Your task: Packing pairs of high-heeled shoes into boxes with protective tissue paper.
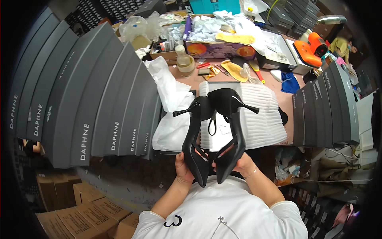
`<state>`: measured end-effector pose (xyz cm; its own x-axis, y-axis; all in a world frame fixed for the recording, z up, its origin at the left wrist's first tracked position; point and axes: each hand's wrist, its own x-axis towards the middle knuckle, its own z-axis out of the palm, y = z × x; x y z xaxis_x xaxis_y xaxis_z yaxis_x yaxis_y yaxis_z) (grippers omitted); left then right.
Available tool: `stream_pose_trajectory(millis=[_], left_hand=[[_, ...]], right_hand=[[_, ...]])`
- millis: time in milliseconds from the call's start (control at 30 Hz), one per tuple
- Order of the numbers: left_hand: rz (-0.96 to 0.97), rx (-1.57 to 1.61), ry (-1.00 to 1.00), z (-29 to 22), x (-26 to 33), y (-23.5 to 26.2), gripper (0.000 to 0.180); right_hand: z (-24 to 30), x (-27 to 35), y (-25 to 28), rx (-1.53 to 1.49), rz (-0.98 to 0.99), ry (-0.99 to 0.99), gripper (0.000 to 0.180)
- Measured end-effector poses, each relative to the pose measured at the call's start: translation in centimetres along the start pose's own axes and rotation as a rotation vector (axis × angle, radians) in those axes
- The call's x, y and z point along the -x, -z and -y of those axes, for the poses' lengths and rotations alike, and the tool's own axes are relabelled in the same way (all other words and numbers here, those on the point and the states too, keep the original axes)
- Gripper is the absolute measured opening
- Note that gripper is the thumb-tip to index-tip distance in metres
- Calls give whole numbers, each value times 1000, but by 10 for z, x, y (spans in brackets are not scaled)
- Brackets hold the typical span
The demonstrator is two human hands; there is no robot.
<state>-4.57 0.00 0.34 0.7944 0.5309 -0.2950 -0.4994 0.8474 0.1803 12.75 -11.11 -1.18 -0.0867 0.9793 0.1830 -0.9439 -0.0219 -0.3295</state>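
Note:
A pair of black high-heeled shoes with pointed toes and slim heels is held up side by side in front of my chest, toes toward me and heels away. My left hand (184, 169) grips the left black shoe (194, 159) near its toe. On the other side my right hand (244, 163) is closed round the front of the right black shoe (234, 155). A thin black loop (212, 127) hangs between the two heels. Behind the shoes lie a ribbed white padded sheet (260, 115) and crumpled white tissue paper (171, 131) on the table.
Stacks of dark grey shoe boxes rise at left (99, 99) and right (324, 107). At the back are a glass bottle (184, 61), a yellow-handled brush (258, 72), a carton (207, 50) of crumpled paper and an orange tool (306, 55). Brown cartons (91, 217) stand at lower left. Another person (342, 46) is at far right.

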Motion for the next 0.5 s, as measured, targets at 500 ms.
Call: stream_pose_trajectory(millis=[500], left_hand=[[129, -25, 151, 8, -6, 10, 57]], right_hand=[[-4, 19, 26, -99, 40, 59, 65]])
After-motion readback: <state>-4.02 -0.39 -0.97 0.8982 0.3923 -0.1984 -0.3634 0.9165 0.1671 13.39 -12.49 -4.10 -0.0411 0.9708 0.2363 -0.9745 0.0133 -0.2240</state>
